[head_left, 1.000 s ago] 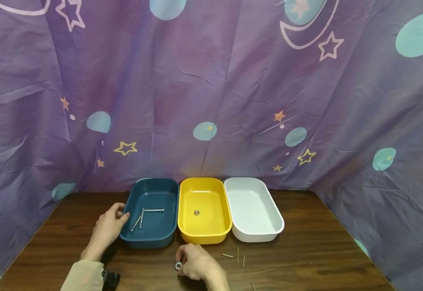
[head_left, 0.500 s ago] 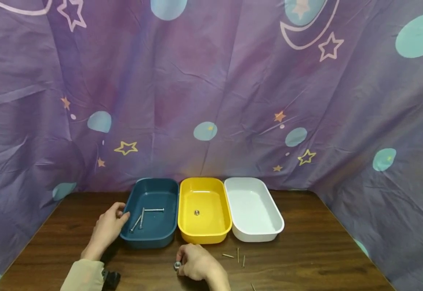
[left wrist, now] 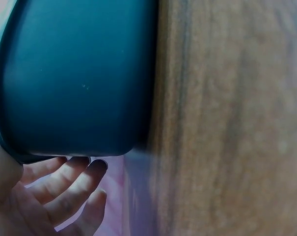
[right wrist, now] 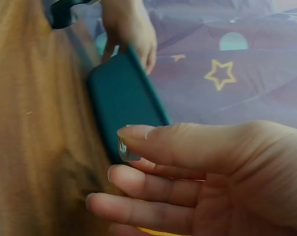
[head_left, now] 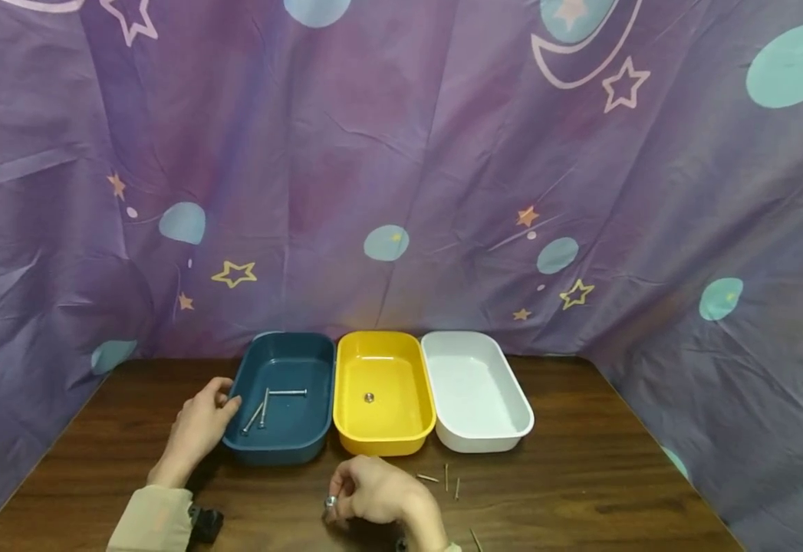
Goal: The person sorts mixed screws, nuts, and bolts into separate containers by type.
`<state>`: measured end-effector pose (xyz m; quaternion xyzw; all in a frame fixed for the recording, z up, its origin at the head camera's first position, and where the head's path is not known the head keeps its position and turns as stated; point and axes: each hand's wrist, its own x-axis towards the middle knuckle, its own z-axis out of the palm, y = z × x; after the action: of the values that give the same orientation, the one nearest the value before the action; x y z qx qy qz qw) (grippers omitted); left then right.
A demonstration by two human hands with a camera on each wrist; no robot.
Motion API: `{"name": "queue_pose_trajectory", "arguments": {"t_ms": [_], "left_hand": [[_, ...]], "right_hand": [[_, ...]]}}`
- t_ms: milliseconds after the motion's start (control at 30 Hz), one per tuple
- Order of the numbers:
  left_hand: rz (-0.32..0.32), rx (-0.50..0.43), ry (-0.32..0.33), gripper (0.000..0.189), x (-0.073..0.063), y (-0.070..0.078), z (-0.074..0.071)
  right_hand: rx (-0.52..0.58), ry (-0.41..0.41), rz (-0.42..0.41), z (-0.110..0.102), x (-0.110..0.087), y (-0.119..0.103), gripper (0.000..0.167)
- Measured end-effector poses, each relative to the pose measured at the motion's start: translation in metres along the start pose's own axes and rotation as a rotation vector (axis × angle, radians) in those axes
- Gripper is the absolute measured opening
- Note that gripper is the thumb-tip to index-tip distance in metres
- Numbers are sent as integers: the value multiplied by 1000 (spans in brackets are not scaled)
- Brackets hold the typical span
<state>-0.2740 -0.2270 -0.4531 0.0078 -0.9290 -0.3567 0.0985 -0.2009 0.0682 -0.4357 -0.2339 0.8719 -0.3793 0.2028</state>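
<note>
In the head view, my right hand (head_left: 380, 491) is in front of the yellow tray, pinching a metal nut (head_left: 330, 501) between thumb and fingertips. The right wrist view shows the nut (right wrist: 127, 151) under the thumb tip, the other fingers loosely bent below. My left hand (head_left: 201, 425) holds the left side of the dark blue tray (head_left: 280, 454), thumb over its rim. In the left wrist view the left hand's fingers (left wrist: 72, 191) lie along the tray's outer wall. Three long bolts (head_left: 263, 410) lie inside the blue tray. Another nut (head_left: 369, 398) sits in the yellow tray (head_left: 383, 446).
A white tray (head_left: 484, 445) stands right of the yellow one, the three side by side at the back of the wooden table (head_left: 580, 460). Several small brass screws (head_left: 446, 477) lie front right of the yellow tray. A purple patterned cloth (head_left: 318, 169) hangs behind.
The nut in my right hand has turned from face-up to edge-on, and the hand has shifted slightly left. My left hand stays at the blue tray. The head view has tilted slightly.
</note>
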Motion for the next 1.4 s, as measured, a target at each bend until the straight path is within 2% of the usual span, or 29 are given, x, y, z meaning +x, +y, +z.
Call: {"name": "queue_pose_trajectory", "arguments": {"t_ms": [100,267,600,867,1000,1133,1400], "left_hand": [[2,-1,-11,39,2,2,-1],[15,4,-1,38,4,6,-4],[-5,13,-18,42,5,3,-10],[-17,11,-27,43,2,1,-7],[-25,13,-24,42,-3,0,-5],[-12,8,-27,42,-2,1,-3],[-17,2,-20,41,-1,3,-2]], "right_hand": [[25,0,-6,-7,-7,-7,20],[50,8,-64,-21,-19,-19,19],[86,-3,-268,-51,-36,-30,12],[130,46,-246,-62,-36,-20,10],[145,107,-237,-71,-28,-10,10],[161,219,-259,-82,-20,1,10],[100,409,-296,-97,3,17,10]]}}
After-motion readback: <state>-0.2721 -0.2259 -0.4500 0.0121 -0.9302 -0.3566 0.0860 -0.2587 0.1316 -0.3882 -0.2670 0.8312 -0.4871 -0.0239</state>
